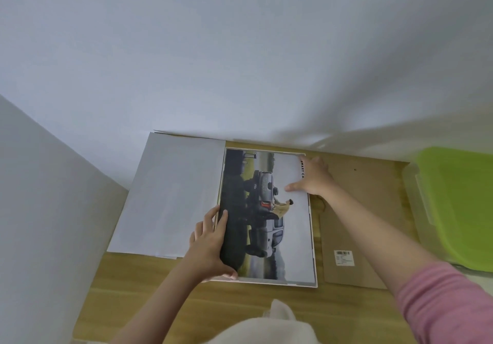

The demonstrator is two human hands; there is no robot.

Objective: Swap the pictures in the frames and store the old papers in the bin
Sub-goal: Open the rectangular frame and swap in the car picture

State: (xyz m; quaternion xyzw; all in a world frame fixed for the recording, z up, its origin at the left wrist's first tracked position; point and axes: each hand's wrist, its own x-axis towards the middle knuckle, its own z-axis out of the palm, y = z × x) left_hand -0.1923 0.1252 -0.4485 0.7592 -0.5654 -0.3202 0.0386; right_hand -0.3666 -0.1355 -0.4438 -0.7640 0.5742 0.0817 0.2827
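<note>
Item: car picture (pixel 269 210), portrait sheet lying flat, long axis running away from the viewer toward the wall; its image sits sideways, the dark ground strip along the left edge and the pale sky along the right, with lettering "SMART CA" (partly covered) at the far right corner. It rests within a thin pale frame (pixel 314 263) whose rim shows along the right and near edges. Position: centre of a wooden table (pixel 160 290), between a stack of white paper (pixel 170 197) on the left and a brown cardboard backing (pixel 368 210), bearing a barcode label, on the right. Left hand (pixel 210 245) curls round the picture's left edge, thumb on the near corner, fingers over the dark strip. Right hand (pixel 312 178) lies spread and flat on the far right corner, pressing down. Surroundings: plain white wall (pixel 240 50) behind the table; a bin with a green lid (pixel 461 205) at the far right. Sleeve of the right arm is pink.
</note>
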